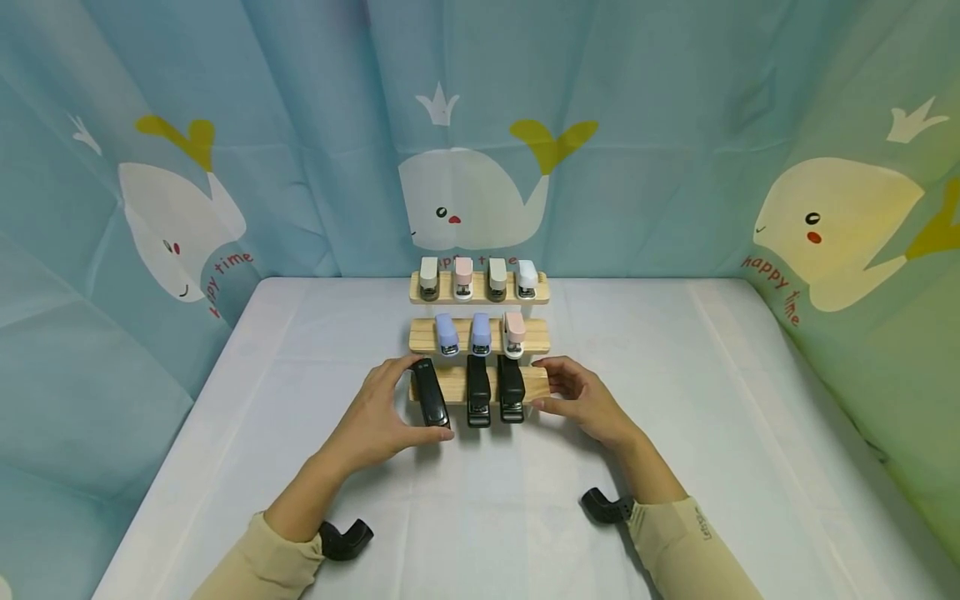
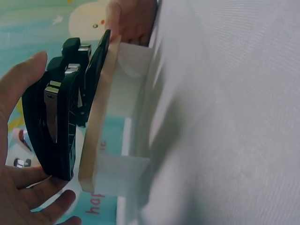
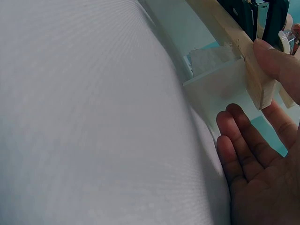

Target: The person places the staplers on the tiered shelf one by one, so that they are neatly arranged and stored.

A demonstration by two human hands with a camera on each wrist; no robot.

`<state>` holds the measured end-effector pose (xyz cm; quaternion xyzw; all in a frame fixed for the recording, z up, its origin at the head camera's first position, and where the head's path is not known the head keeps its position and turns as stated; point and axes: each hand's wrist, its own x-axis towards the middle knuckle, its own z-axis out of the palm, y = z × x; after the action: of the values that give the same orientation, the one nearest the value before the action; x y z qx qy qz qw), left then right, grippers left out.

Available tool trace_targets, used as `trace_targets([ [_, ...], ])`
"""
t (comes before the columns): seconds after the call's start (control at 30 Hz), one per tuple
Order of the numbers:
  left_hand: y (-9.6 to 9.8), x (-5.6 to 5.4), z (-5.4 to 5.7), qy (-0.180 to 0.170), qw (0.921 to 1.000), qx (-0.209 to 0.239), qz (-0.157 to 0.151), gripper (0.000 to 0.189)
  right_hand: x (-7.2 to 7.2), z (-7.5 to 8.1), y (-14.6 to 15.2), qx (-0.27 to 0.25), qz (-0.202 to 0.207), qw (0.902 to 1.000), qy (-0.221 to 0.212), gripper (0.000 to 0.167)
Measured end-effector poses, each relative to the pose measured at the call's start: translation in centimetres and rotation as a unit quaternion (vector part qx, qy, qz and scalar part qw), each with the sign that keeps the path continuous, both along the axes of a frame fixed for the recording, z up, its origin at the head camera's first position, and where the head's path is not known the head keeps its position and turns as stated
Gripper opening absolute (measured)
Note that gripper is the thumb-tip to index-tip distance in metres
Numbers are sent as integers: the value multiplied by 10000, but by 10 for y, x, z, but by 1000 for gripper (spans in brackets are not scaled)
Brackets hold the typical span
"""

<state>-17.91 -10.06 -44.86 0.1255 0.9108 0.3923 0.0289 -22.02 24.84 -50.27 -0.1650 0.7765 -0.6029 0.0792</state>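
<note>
My left hand [image 1: 378, 421] grips a black stapler [image 1: 430, 393] by its two ends, thumb at the near end and fingers at the far end. In the left wrist view a narrow gap shows between this stapler [image 2: 54, 126] and the wooden plank [image 2: 97, 126] of the lowest shelf. Two more black staplers, a middle one [image 1: 478, 392] and a right one [image 1: 512, 390], stand on that plank. My right hand [image 1: 588, 404] holds the plank's right end; in the right wrist view the thumb lies on the plank [image 3: 255, 77] and a finger passes behind it.
Above, the middle shelf [image 1: 423, 336] bears two purple staplers and a pink one [image 1: 513, 333]. The top shelf [image 1: 444, 292] carries several small pale staplers. White supports [image 2: 122, 173] hold the lowest plank above the white tabletop [image 1: 480, 508]. Whale-print curtains [image 1: 322, 167] surround the table.
</note>
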Motion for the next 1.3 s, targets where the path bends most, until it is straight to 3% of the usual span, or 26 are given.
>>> trace_targets([
  [0.93, 12, -3, -3, -222, 9990, -158, -345, 121, -1, -2, 0, -99, 41, 9999, 23, 54],
  [1.3, 11, 3, -1, -272, 9988, -171, -381, 117, 0, 0, 0, -55, 33, 10000, -11, 54],
])
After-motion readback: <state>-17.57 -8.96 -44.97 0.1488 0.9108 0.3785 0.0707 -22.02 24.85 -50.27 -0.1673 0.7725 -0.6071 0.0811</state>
